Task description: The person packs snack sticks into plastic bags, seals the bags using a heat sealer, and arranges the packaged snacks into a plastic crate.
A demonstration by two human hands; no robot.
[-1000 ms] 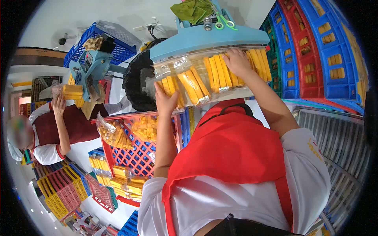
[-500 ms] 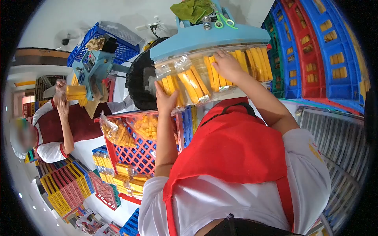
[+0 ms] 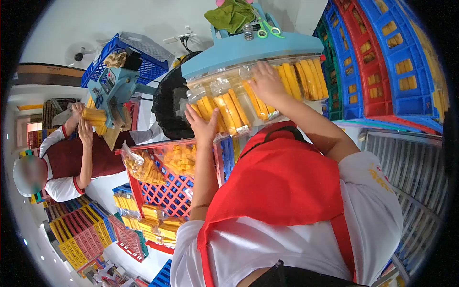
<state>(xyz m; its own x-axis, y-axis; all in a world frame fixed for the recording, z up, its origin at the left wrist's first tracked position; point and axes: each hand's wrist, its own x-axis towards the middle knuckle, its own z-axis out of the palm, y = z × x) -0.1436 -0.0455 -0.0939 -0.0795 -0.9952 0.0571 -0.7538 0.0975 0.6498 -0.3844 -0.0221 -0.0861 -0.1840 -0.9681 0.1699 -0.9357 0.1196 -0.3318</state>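
A row of clear bags with yellow sticks lies along the front of a light-blue machine (image 3: 258,49). My left hand (image 3: 203,125) rests with spread fingers against the leftmost bag (image 3: 206,106). Right beside that is another bag of yellow sticks (image 3: 231,112). My right hand (image 3: 267,83) lies on a bag (image 3: 260,106) in the middle of the row, its fingers apart and reaching over the bag's top. More yellow sticks (image 3: 311,79) lie to the right of it. Green-handled scissors (image 3: 270,30) and a green cloth (image 3: 230,15) sit on the machine.
Black-lined bin (image 3: 167,107) left of the machine; below it, a red crate (image 3: 165,191) with bagged yellow pieces. Stacked crates (image 3: 373,71) stand at right, a metal rack (image 3: 406,172) below them. A co-worker (image 3: 86,158) at left holds a yellow pack by another machine (image 3: 112,91).
My right hand has moved left along the row, and the bag by it has shifted left, closer to the neighbouring bag. The left hand stays at the left end. The co-worker's hands have shifted right.
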